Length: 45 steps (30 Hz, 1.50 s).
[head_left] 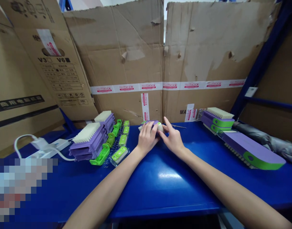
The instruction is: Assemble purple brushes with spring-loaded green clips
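Observation:
My left hand (148,136) is closed over a small purple brush body (153,122) at the back middle of the table, its fingers hiding most of it. A rounded white and green part (160,127) shows at the right end of this piece. Beside that end is my right hand (171,136), fingers apart, index finger stretched out and thumb close to the part. Whether the thumb touches it I cannot tell. Behind the right hand lies a thin metal tool (179,126).
Left stand purple brush bodies (88,143) with pale bristles, a row of green clips (103,155), scattered small springs or screws and green-and-clear pieces (119,154). A power strip (50,149) lies farther left. Right are finished-looking purple-green brushes (253,149) and a dark wrapped roll (265,140). Cardboard (126,63) walls the back.

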Each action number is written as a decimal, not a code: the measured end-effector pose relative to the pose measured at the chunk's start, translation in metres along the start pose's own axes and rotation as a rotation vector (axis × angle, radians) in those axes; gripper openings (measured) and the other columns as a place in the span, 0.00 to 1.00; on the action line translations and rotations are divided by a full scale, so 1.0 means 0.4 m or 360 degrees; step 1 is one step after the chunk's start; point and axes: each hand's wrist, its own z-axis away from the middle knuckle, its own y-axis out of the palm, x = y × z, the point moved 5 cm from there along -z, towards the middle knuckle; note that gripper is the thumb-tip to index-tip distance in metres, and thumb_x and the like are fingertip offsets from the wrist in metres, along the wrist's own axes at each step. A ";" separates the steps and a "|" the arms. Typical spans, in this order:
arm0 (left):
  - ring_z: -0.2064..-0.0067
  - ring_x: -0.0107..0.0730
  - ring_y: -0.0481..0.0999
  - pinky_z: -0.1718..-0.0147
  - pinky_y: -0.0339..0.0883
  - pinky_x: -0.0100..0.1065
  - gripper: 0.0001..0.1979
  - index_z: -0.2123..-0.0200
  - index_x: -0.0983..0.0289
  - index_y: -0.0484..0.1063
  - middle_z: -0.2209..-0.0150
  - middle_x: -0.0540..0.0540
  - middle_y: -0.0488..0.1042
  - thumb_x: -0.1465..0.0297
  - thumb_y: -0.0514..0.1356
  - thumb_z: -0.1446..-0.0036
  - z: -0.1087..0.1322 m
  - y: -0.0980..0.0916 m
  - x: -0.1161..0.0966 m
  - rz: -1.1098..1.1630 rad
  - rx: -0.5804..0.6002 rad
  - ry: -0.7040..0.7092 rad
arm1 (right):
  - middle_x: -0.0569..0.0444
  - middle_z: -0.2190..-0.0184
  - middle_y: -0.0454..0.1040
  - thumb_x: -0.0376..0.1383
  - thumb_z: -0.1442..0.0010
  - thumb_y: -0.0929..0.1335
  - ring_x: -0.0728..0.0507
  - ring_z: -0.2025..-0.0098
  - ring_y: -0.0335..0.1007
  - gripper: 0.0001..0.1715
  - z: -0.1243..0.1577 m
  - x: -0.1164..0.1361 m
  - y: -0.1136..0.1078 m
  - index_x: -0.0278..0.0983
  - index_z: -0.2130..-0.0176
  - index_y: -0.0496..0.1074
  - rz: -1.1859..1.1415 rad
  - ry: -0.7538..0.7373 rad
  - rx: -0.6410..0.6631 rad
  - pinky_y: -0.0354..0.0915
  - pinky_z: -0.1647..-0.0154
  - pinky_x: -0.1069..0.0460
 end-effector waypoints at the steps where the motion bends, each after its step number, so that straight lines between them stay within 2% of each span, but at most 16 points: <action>1: 0.44 0.44 0.68 0.45 0.62 0.47 0.25 0.44 0.64 0.58 0.48 0.65 0.69 0.67 0.58 0.44 -0.001 -0.002 -0.001 -0.0001 -0.0015 -0.0002 | 0.49 0.56 0.77 0.39 0.41 0.64 0.40 0.57 0.75 0.38 0.000 0.003 -0.001 0.37 0.35 0.50 -0.0009 0.0021 0.0006 0.69 0.55 0.46; 6: 0.45 0.45 0.69 0.47 0.64 0.45 0.23 0.44 0.66 0.58 0.50 0.65 0.70 0.69 0.56 0.43 -0.003 -0.011 -0.007 0.0004 -0.0067 0.0008 | 0.49 0.55 0.76 0.41 0.43 0.66 0.39 0.56 0.74 0.37 0.003 0.013 -0.006 0.40 0.37 0.55 -0.0065 0.0184 0.0073 0.67 0.52 0.43; 9: 0.44 0.45 0.68 0.47 0.65 0.44 0.24 0.43 0.65 0.58 0.48 0.65 0.69 0.67 0.56 0.43 -0.003 -0.012 -0.001 0.0054 -0.0010 -0.0019 | 0.48 0.54 0.75 0.43 0.45 0.67 0.39 0.55 0.73 0.38 -0.001 0.007 -0.006 0.40 0.38 0.56 -0.0309 0.0299 0.0057 0.66 0.51 0.43; 13: 0.43 0.46 0.67 0.47 0.65 0.44 0.26 0.43 0.65 0.58 0.47 0.65 0.68 0.64 0.58 0.43 -0.001 -0.011 0.002 0.0113 0.0059 0.0010 | 0.47 0.51 0.73 0.47 0.42 0.63 0.41 0.50 0.69 0.33 -0.012 -0.024 0.008 0.38 0.41 0.59 -0.0859 0.0653 0.0038 0.66 0.51 0.46; 16: 0.42 0.46 0.66 0.45 0.63 0.46 0.25 0.45 0.65 0.60 0.48 0.65 0.68 0.63 0.58 0.43 0.003 -0.005 -0.009 0.0147 0.0071 0.0139 | 0.50 0.50 0.71 0.49 0.43 0.63 0.42 0.48 0.66 0.28 -0.014 -0.037 0.024 0.40 0.47 0.65 -0.1075 0.0944 0.0143 0.67 0.53 0.47; 18: 0.42 0.46 0.66 0.45 0.63 0.48 0.24 0.45 0.65 0.60 0.48 0.66 0.68 0.63 0.57 0.42 0.005 -0.001 -0.013 0.0150 0.0060 0.0194 | 0.51 0.53 0.72 0.49 0.44 0.64 0.42 0.52 0.68 0.25 -0.009 -0.034 0.033 0.41 0.50 0.68 -0.1211 0.1111 0.0285 0.68 0.57 0.48; 22: 0.41 0.48 0.64 0.45 0.63 0.49 0.25 0.45 0.68 0.59 0.48 0.68 0.67 0.63 0.57 0.42 0.005 0.000 -0.012 0.0154 0.0039 0.0277 | 0.54 0.66 0.74 0.47 0.43 0.64 0.46 0.66 0.70 0.20 0.007 -0.021 0.043 0.41 0.54 0.68 -0.1518 0.1411 0.0566 0.69 0.62 0.48; 26: 0.42 0.48 0.64 0.46 0.64 0.49 0.27 0.44 0.67 0.57 0.48 0.68 0.67 0.62 0.57 0.43 -0.002 0.003 -0.003 0.0244 0.0189 0.0349 | 0.56 0.75 0.71 0.44 0.41 0.62 0.48 0.74 0.67 0.15 0.012 -0.027 0.038 0.39 0.58 0.68 -0.1626 0.1578 0.0548 0.68 0.65 0.49; 30: 0.41 0.48 0.64 0.47 0.65 0.47 0.27 0.43 0.69 0.56 0.46 0.69 0.64 0.68 0.56 0.45 -0.004 0.003 0.004 0.0312 0.0348 0.0441 | 0.54 0.74 0.72 0.41 0.41 0.63 0.48 0.71 0.69 0.13 0.012 -0.036 0.037 0.37 0.59 0.69 -0.1656 0.1650 0.0514 0.68 0.63 0.51; 34: 0.41 0.49 0.63 0.47 0.65 0.49 0.27 0.42 0.67 0.56 0.45 0.68 0.63 0.71 0.55 0.45 -0.001 0.010 0.007 0.0295 0.0434 0.0484 | 0.52 0.71 0.75 0.42 0.42 0.64 0.47 0.67 0.71 0.15 0.012 -0.051 0.034 0.37 0.57 0.69 -0.1624 0.1633 0.0510 0.67 0.60 0.49; 39: 0.41 0.49 0.64 0.47 0.65 0.48 0.27 0.41 0.68 0.54 0.45 0.68 0.64 0.70 0.55 0.43 0.001 0.015 0.009 0.0197 0.0412 0.0465 | 0.52 0.70 0.75 0.44 0.42 0.64 0.47 0.68 0.71 0.16 0.010 -0.062 0.029 0.37 0.57 0.69 -0.1600 0.1498 0.0598 0.66 0.58 0.49; 45: 0.38 0.48 0.61 0.43 0.62 0.50 0.28 0.40 0.70 0.52 0.42 0.69 0.63 0.69 0.54 0.42 -0.001 0.014 0.003 0.0207 0.0432 0.0492 | 0.55 0.73 0.73 0.42 0.43 0.63 0.47 0.71 0.70 0.12 0.009 -0.055 0.021 0.38 0.61 0.68 -0.1597 0.1497 0.0557 0.67 0.60 0.49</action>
